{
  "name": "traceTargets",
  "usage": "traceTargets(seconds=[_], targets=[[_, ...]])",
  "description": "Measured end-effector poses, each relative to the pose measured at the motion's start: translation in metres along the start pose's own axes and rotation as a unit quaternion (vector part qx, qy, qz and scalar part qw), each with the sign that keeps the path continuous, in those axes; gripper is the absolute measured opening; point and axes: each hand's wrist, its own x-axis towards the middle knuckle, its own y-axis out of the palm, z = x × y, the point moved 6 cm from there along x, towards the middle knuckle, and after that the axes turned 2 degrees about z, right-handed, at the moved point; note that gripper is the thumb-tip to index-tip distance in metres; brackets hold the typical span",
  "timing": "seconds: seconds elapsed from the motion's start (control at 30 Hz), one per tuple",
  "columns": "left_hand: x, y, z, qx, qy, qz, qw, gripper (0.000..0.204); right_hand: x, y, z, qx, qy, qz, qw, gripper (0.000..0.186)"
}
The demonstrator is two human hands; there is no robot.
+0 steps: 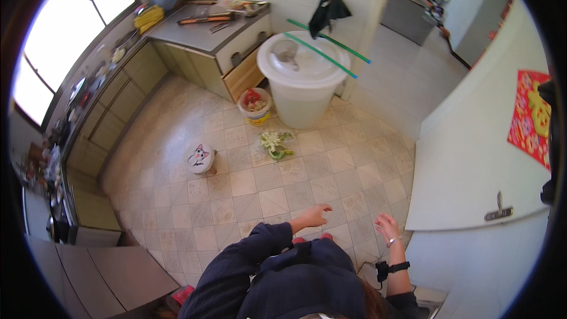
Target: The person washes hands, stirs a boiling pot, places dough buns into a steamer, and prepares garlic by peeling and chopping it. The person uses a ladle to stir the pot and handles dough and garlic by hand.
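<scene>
My left hand [313,217] reaches out in front of my body with its fingers stretched and nothing in it. To the right, my right hand [387,227] is raised over the floor, also empty, its fingers loosely bent and apart. Neither hand touches anything. On the tiles ahead lies a leafy pale-green vegetable [274,143]. A small round stool [201,158] with a cartoon cat on its seat stands to the left of it. Beyond the vegetable stand a small bucket [255,106] with pale pieces and something red inside, and a large white lidded barrel [301,103].
Two green sticks [322,55], a clear scoop-like vessel [286,52] and a dark cloth [328,15] are on or over the barrel lid. A cluttered counter [195,26] runs along the left and back. At right stands an open white door [472,159] beside a doorway.
</scene>
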Motion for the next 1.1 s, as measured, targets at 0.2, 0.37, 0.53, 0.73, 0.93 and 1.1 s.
traceTargets(seconds=[0.2, 0.37, 0.53, 0.73, 0.93, 1.1], targets=[[-0.063, -0.126, 0.086, -0.154, -0.096, -0.179, 0.967, 0.047, 0.105, 0.175, 0.079, -0.156, -0.045, 0.13, 0.978, 0.033], [-0.103, -0.246, 0.159, -0.128, -0.16, -0.4, 0.893, 0.041, 0.191, 0.309, 0.113, -0.215, -0.055, 0.175, 0.959, 0.034], [-0.156, -0.357, 0.212, -0.164, -0.27, -0.503, 0.804, 0.041, 0.277, 0.457, 0.151, -0.161, 0.009, 0.214, 0.964, 0.032], [-0.216, -0.459, 0.257, -0.275, -0.301, -0.588, 0.699, 0.043, 0.309, 0.653, 0.211, -0.474, -0.051, 0.3, 0.826, 0.095], [-0.272, -0.541, 0.339, -0.245, -0.325, -0.621, 0.67, 0.045, 0.354, 0.836, 0.244, -0.506, -0.116, 0.28, 0.808, 0.091], [-0.306, -0.656, 0.392, -0.287, -0.381, -0.66, 0.58, 0.045, 0.393, 0.971, 0.287, -0.335, -0.059, 0.246, 0.908, 0.076]])
